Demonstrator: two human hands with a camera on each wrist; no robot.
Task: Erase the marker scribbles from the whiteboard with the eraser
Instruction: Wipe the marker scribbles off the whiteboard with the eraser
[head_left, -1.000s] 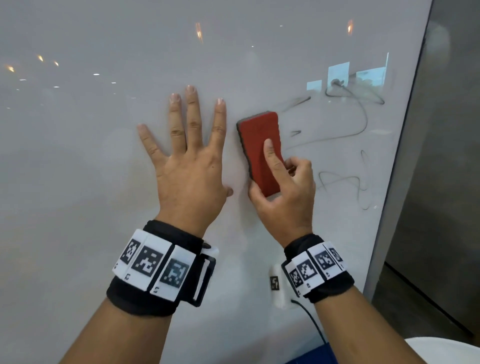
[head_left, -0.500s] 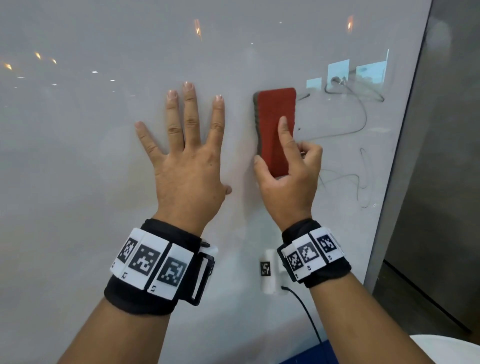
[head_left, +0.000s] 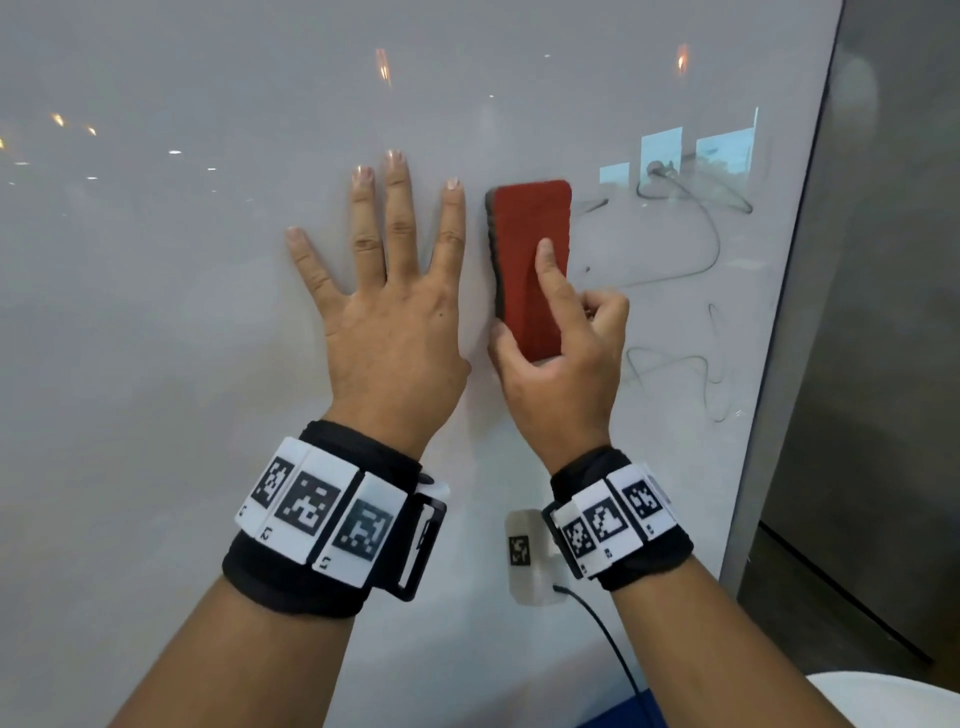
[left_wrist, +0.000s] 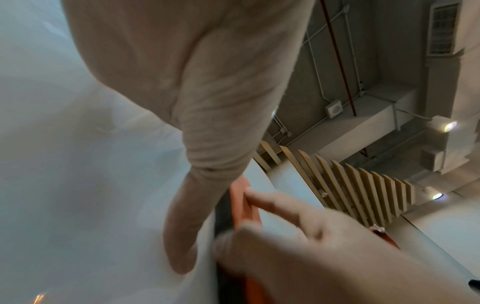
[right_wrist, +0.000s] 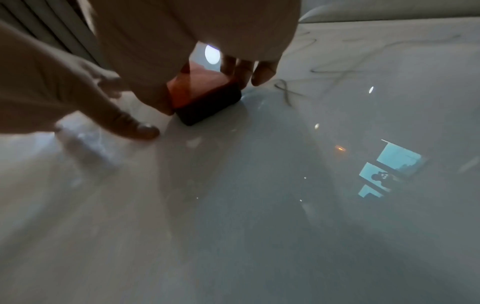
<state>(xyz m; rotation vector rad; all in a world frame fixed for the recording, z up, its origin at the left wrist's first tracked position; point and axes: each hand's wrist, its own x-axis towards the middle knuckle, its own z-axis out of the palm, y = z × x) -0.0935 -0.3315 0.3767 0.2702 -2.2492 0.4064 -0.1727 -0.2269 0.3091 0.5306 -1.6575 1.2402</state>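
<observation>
A red eraser (head_left: 530, 260) with a dark felt side lies flat against the whiteboard (head_left: 208, 312). My right hand (head_left: 561, 358) grips it from below, thumb on its left edge, index finger along its back, other fingers curled at its right edge. Dark marker scribbles (head_left: 691, 234) run to the right of the eraser, with more loops (head_left: 675, 369) lower down. My left hand (head_left: 384, 312) rests flat on the board just left of the eraser, fingers spread. In the right wrist view the eraser (right_wrist: 207, 96) sits under my fingers, scribbles (right_wrist: 288, 92) beside it.
The whiteboard's right edge (head_left: 779, 364) runs down beside a dark wall and floor (head_left: 883, 467). A small white tagged box (head_left: 530, 556) with a black cable hangs by my right wrist. A white rounded object (head_left: 893, 696) shows at the bottom right corner.
My right hand slid the eraser up the board and to the right, then slightly back left and down. The short strokes beside the eraser are mostly wiped. The left hand has stayed put.
</observation>
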